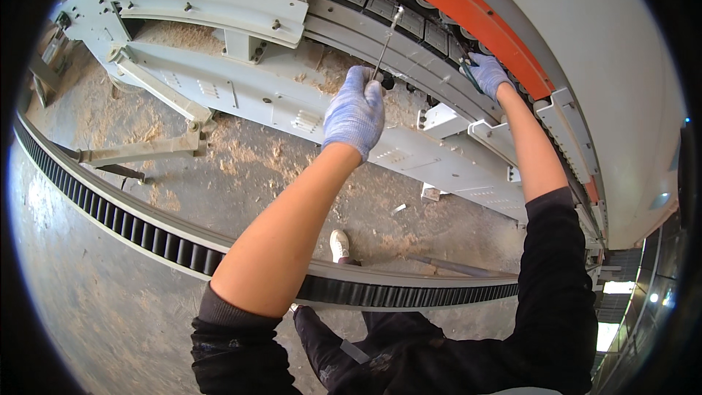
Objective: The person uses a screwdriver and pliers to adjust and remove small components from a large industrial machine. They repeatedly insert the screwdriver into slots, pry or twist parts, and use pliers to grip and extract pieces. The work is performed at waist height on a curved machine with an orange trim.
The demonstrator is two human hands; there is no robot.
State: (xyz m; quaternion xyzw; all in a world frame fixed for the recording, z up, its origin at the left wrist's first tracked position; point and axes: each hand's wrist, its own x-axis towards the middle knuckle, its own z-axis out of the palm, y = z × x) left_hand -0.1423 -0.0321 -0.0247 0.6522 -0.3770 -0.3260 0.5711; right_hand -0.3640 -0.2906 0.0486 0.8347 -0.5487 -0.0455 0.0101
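Note:
My left hand [355,111], in a blue-and-white knitted glove, is closed around a thin metal rod tool [386,45]. A dark round end shows beside the fingers, and the rod points up and away, its whitish tip over the edge of the conveyor track [395,23] of black pads. Farther right, my right hand [488,74], in a matching glove, is closed on a tool with dark green handles [470,77]. It looks like pliers, but its working end is hard to make out. That hand is at the track, just below the orange beam [468,7].
The grey machine frame [241,91] runs across in front of me, with sawdust on its ledges. A roller rail [183,249] curves between my body and the machine. Wood shavings and a bar [453,266] lie on the floor. A large pale cover [585,66] stands at right.

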